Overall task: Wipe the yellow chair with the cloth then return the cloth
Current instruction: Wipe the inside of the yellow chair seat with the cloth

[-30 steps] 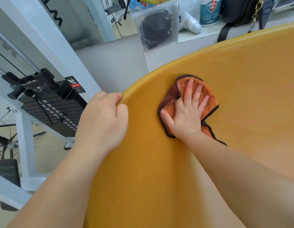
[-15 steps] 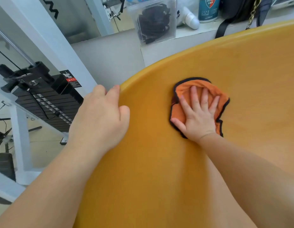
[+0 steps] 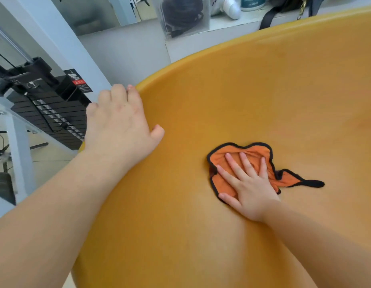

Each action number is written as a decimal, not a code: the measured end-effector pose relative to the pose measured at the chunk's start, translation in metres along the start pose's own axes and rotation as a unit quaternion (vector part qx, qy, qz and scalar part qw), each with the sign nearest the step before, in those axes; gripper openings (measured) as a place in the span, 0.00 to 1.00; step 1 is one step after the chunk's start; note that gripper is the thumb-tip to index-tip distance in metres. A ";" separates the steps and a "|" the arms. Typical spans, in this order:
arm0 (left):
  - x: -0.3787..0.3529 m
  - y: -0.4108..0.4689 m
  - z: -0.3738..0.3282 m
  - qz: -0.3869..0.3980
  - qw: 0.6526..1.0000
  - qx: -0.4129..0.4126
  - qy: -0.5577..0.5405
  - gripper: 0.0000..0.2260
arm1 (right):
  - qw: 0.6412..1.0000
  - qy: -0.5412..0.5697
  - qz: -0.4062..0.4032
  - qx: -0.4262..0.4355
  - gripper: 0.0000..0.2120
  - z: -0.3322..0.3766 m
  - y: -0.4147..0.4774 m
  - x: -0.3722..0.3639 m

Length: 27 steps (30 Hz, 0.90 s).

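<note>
Yellow chair (image 3: 263,90): a broad, smooth, curved shell fills most of the view, matte, with a rounded rim running from lower left up to upper right. Soft daylight falls on its upper part.

Room: gym-like. A stack of black weight plates (image 3: 53,113) with a red-and-black label stands left of the chair, inside a white frame post (image 3: 62,38). Pale floor below it. A grey wall and a white ledge (image 3: 222,23) lie behind the rim.

On the ledge: a clear box (image 3: 182,15) of black cords, a white bottle (image 3: 232,9), a black strap (image 3: 267,19) hanging over the edge.

Cloth (image 3: 257,151): orange with black trim, bunched, lying on the shell right of centre, one corner trailing off to the right.

Right hand (image 3: 249,190): flat on the cloth, fingers straight and spread, palm pressing down; it covers the cloth's middle. The forearm crosses the lower right of the shell.

Left hand (image 3: 118,125): fingers curled over the rim, thumb on the inner face, gripping the chair's edge; its forearm hides the lower left rim
</note>
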<state>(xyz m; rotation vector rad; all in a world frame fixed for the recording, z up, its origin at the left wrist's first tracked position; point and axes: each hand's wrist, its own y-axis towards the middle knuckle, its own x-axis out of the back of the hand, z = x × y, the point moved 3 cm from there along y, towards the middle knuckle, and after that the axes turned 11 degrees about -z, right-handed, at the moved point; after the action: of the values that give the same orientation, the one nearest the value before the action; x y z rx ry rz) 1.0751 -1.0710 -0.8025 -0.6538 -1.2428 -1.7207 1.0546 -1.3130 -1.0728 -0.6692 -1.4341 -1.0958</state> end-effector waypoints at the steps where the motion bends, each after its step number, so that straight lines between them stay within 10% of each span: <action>1: 0.001 -0.001 -0.006 -0.008 1.000 -0.002 -0.002 0.40 | 0.999 -0.031 0.020 -0.024 0.36 -0.029 -0.013 0.001; 8: -0.018 -0.033 -0.103 0.057 0.983 -0.170 -0.050 0.43 | 0.912 -0.078 0.031 -0.401 0.43 -0.161 -0.049 0.044; 16: -0.069 -0.036 -0.220 0.185 0.950 -0.252 0.001 0.65 | 0.996 -0.047 0.065 -0.030 0.32 -0.089 -0.117 0.024; 21: -0.093 -0.045 -0.236 0.278 0.927 -0.250 0.024 0.76 | 0.933 -0.186 0.003 -0.309 0.38 -0.238 -0.102 0.070; 27: -0.100 -0.044 -0.247 0.321 0.917 -0.237 0.019 0.78 | 0.923 -0.170 -0.143 -0.315 0.34 -0.255 -0.007 0.091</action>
<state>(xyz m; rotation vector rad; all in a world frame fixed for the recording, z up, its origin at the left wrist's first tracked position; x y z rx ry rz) 1.1025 -1.2612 -0.9928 -1.1576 -0.4717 -1.4452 1.1419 -1.5612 -1.0099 -1.1756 -1.4977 -1.7739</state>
